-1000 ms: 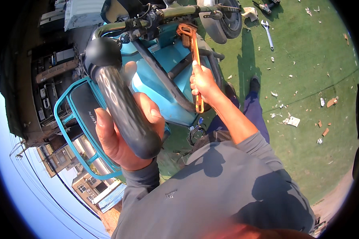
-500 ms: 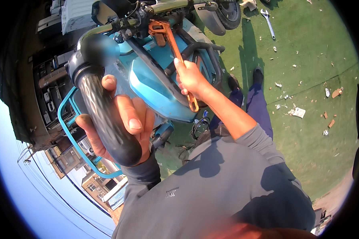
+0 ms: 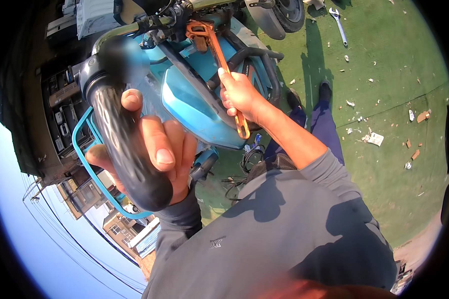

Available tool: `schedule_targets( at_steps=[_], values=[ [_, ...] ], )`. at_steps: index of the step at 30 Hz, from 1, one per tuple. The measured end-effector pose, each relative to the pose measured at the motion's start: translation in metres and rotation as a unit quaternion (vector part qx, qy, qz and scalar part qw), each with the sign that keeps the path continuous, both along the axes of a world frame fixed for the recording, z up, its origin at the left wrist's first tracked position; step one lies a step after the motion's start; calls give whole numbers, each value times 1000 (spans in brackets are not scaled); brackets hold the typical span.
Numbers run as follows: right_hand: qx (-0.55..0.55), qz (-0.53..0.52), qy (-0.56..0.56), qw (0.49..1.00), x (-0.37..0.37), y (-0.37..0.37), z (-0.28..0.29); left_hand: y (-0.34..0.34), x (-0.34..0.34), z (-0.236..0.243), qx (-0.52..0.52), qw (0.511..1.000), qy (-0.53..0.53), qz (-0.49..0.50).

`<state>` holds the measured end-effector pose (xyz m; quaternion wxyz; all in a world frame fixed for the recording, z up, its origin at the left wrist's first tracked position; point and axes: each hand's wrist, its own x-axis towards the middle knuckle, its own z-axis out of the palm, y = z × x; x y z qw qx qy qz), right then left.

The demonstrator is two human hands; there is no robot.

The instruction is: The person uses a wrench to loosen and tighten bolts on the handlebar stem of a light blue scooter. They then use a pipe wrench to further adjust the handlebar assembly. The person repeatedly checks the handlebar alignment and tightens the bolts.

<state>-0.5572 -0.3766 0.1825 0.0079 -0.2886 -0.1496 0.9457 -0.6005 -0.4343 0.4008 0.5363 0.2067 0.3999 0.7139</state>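
Observation:
My left hand is curled round the black ribbed handlebar grip of a turquoise vehicle. Its thumb shows on one side of the grip and its fingertips on the other. My right hand is closed on the handle of an orange pipe wrench, whose handle end sticks out below the fist. The wrench's head lies against the steering column just under the handlebar; what its jaws touch is hard to make out. Beneath the wrench are the turquoise body panel and a black tubular guard bar.
A silver adjustable wrench lies on the green ground at the upper right, with paper scraps and other litter strewn about. The vehicle's wheel is at the top. Black cables hang near my waist. A turquoise tubular frame stands behind the grip.
The handlebar grip and my left hand have shifted slightly left in the picture. My right hand keeps its hold on the pipe wrench, which has hardly moved.

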Motion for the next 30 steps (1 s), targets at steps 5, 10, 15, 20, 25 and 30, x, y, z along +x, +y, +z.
schedule_targets(
  at_steps=[5, 10, 15, 20, 25, 30],
  values=[
    [-20, -37, -80, 996, 30, -9, -32, -4, 1, 5, -25, 999, 32, 4],
    [-100, -158, -105, 977, 9, -6, -42, 0, 3, 6, -25, 1000, 13, 3],
    [-35, -14, 22, 999, 3, 1, -8, 1, 1, 8, -21, 1000, 21, -1],
    [-105, -133, -63, 984, 18, -12, -33, 0, 0, 8, -30, 999, 30, -7],
    [-59, -63, -45, 995, -7, -6, -2, 5, 4, 5, -24, 999, 26, -4],
    [-52, -34, -1, 998, 13, -11, -20, -7, 1, 7, -35, 998, 47, -9]
  ],
)
